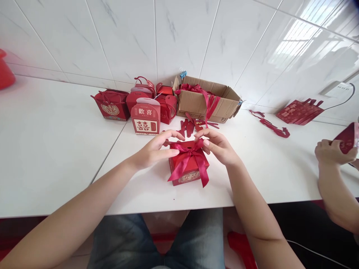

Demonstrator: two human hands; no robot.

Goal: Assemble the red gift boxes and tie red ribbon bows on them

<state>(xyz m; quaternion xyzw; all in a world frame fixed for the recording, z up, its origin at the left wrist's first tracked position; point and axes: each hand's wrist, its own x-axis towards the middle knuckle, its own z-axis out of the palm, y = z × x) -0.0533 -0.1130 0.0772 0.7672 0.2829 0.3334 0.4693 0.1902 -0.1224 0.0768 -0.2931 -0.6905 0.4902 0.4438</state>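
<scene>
A red gift box (186, 175) with a pale round emblem stands in front of me, topped by a crimson ribbon bow (190, 152) whose two tails hang over its front. My left hand (155, 149) is at the bow's left side; its thumb tip meets the left loop and its index finger stretches out above it, apart. On the other side, my right hand (217, 145) has its thumb and bent fingers around the right loop, thumb and index finger apart. Whether the right fingertips press on the ribbon is hard to see.
Several red gift boxes (113, 106) stand behind, left. A cardboard box (200, 106) holds ribbons, with red strips (190, 127) before it. Rightward lie a loose ribbon (273, 128) and flat red boxes (300, 112). Another person's hand (331, 151) holds a red box (347, 138).
</scene>
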